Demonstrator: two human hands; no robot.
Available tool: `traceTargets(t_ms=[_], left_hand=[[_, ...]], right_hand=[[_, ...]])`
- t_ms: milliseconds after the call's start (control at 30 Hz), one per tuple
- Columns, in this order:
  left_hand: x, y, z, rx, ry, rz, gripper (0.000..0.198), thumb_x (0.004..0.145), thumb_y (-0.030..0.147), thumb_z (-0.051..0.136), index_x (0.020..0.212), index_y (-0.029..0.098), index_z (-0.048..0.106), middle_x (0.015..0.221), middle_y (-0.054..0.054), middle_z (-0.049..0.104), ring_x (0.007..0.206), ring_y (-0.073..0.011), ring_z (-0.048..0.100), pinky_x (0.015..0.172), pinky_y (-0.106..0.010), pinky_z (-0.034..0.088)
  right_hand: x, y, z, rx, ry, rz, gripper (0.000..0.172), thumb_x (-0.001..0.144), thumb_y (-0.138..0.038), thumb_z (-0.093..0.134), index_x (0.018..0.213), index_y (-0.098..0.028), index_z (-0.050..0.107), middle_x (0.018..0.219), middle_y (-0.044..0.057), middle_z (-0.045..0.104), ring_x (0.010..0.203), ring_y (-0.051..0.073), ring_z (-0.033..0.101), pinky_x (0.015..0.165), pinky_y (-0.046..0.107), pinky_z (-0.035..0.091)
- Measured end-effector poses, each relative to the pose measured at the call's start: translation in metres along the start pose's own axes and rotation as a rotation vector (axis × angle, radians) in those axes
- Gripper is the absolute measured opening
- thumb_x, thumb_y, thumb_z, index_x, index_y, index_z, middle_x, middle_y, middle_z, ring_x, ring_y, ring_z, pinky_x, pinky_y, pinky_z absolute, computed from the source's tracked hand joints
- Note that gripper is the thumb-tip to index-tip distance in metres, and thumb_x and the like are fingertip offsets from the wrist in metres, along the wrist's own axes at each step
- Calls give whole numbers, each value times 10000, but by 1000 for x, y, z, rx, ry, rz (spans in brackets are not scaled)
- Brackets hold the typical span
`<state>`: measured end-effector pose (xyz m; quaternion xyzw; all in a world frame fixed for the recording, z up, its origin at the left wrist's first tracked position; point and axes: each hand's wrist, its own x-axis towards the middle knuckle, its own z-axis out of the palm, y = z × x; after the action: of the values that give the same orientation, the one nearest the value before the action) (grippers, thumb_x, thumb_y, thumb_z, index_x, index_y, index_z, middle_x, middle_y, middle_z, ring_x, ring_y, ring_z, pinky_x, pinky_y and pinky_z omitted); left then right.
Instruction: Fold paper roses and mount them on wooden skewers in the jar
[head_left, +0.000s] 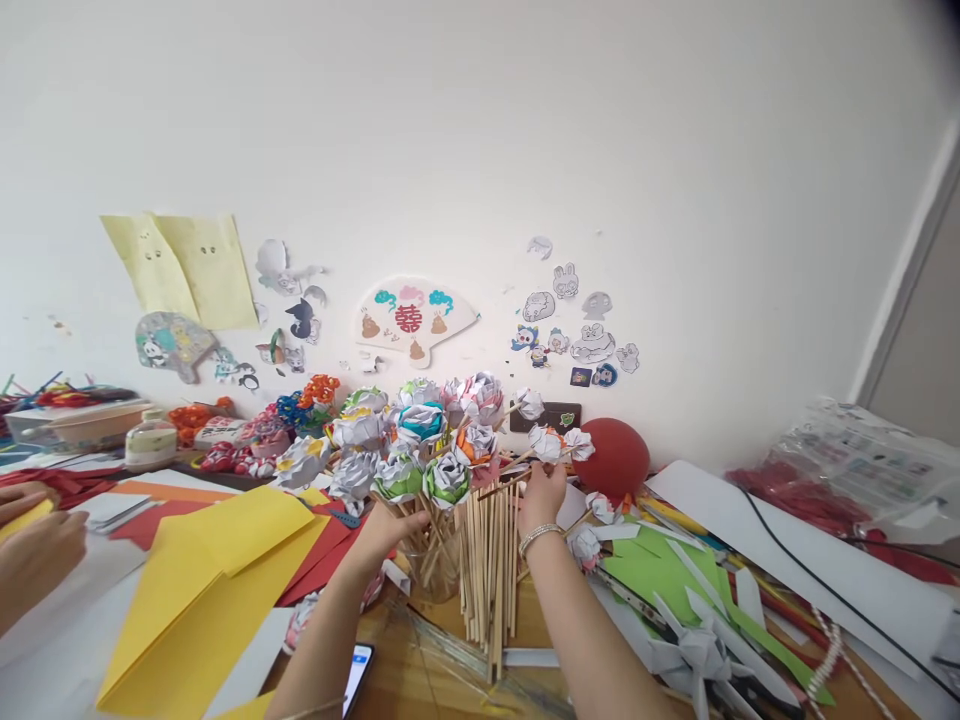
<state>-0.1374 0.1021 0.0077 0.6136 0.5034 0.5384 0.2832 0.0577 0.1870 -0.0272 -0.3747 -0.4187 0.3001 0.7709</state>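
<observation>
I pinch with right grip (543, 493) just beneath white-and-orange folded-paper flower (546, 442): light pressure best, petals uncrushed. Left grip (391, 532) by clear see-through jar (435, 577), under green-and-white paper rose (397, 476); closure hidden, cannot tell. Pale wooden sticks (487, 570) between grips: avoid jostling.

Paper flowers (420, 425) are stood in a container (435, 588); the left hand (394, 528) is placed at their stems (428, 560), and a smaller flower (545, 442) is held in the right hand (543, 492).

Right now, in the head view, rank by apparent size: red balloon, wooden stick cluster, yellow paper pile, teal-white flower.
1. Yellow paper pile
2. Wooden stick cluster
3. Red balloon, partly hidden
4. Teal-white flower
</observation>
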Motion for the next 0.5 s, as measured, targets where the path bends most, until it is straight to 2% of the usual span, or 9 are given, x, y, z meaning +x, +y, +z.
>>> traceTargets(t_ms=[67,133,267,333,433,500], left_hand=[[-1,2,1,-13,2,1,551,538,452,678,987,137,633,980,-129,692,1100,-335,524,993,-453,334],[-1,3,1,-27,5,-1,544,533,440,685,983,139,634,1007,-127,686,1095,-336,528,985,-450,345],[1,1,1,-48,4,-7,557,520,419,698,991,130,630,1068,-130,664,1099,-337,526,978,-443,356],[2,-1,1,-49,1,-9,565,530,419,694,1006,123,626,1081,-136,657,1103,-339,523,967,-447,367],[2,-3,2,-48,-5,-4,585,533,421,693,1030,120,619,1098,-139,649,1122,-337,508,973,-447,359],[3,-4,2,-47,-7,2,599,523,424,697,1032,117,618,1103,-136,647,1128,-335,502,983,-443,348]], right_hand=[[-16,-3,-10,33,71,52,143,821,-320,437,881,-203,493,753,3,569,624,139,580,536,259,488],[-31,-11,-17,67,102,87,123,767,-308,485,843,-216,455,714,-11,547,615,138,589,560,264,500],[-52,-43,-24,106,117,91,158,776,-295,494,891,-230,407,811,11,556,733,148,612,679,310,516],[-59,-64,-25,93,99,58,167,775,-302,536,886,-229,435,859,26,566,792,162,602,713,319,507],[-71,-87,-21,-27,-89,-228,72,824,-261,498,880,-216,491,928,61,588,865,180,587,783,340,479],[-77,-91,-15,-139,-220,-374,53,842,-228,467,862,-216,515,896,61,604,862,186,586,782,336,470]])
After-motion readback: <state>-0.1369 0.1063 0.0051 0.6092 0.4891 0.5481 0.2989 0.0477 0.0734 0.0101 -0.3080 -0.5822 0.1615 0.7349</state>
